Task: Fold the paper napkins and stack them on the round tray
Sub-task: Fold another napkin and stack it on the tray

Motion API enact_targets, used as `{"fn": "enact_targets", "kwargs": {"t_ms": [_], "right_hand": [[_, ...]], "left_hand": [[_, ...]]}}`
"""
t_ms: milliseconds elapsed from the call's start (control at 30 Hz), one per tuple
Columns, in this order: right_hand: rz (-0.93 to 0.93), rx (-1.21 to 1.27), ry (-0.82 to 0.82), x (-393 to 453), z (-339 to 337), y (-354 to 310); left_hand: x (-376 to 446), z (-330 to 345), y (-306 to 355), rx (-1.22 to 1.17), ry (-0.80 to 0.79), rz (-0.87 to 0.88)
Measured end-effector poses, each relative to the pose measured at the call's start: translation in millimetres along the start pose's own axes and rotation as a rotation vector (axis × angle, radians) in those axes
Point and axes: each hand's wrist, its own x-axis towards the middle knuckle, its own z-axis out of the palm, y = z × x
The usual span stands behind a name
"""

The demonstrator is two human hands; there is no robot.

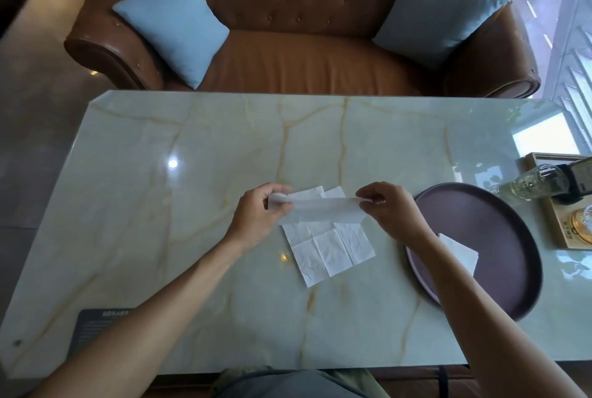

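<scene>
Overhead, both hands (320, 208) pinching a napkin strip (323, 207) above veined marble table (160, 205), leather sofa (304, 58) beyond

A single head-worn camera looks forward and steeply down from the near edge of the pale green marble table (160, 205), close above it. Its wide-angle lens bends the tabletop edges. The view faces the brown tufted leather sofa (304, 55) at the far side; a window strip runs along the right.
</scene>
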Motion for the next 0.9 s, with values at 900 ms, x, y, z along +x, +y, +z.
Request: {"fn": "enact_targets", "kwargs": {"t_ms": [900], "right_hand": [[-0.123,-0.385,-0.164,7,-42,-31]], "left_hand": [[26,37,43,0.408,-0.314,0.296]]}}
